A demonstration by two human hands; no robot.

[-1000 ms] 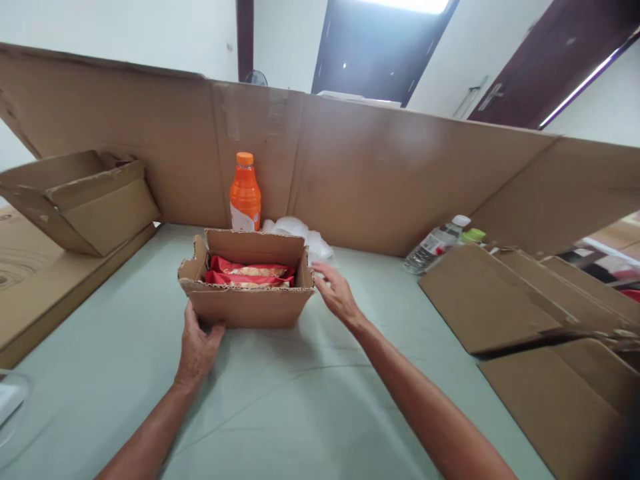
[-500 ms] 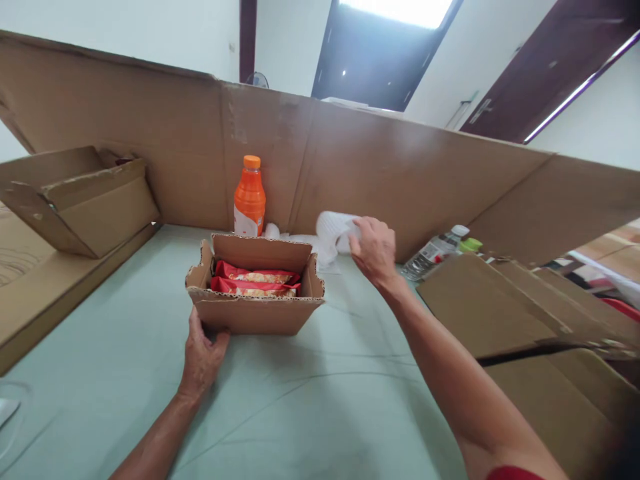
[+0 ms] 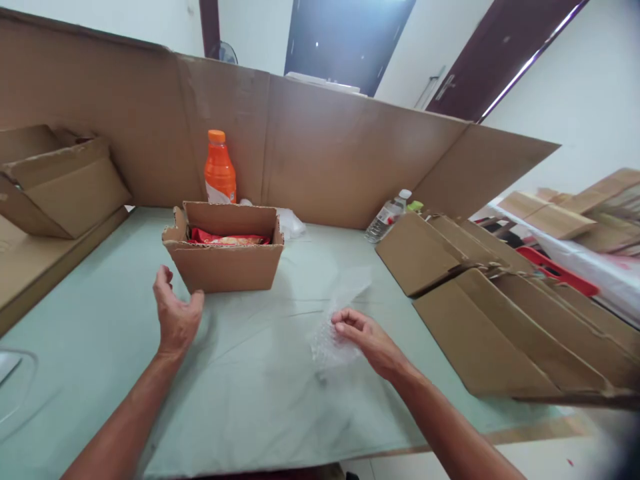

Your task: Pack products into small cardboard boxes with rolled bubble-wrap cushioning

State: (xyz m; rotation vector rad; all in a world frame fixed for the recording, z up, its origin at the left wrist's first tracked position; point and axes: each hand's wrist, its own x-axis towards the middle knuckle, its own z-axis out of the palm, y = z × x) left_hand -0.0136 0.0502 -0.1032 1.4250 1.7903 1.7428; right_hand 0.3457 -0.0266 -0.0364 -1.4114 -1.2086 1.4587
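Observation:
Between the fingers of my right hand is a clear sheet of bubble wrap, held over the table's middle and blurred at its edges. My left hand has its fingers apart just left of an open cardboard box, holding nothing. Inside that box lie red snack packets, partly hidden by the front wall. More white wrapping sits behind the box's right side. An orange bottle stands upright behind the box.
Cardboard panels wall off the table's back. At right, a clear water bottle leans beside several cardboard boxes. Another cardboard box rests at the left. A red plastic item lies beyond the right-hand boxes.
My right hand has come back from the rear wrapping towards me with bubble wrap in it. My left hand has drawn off the box and opened. The view has shifted right.

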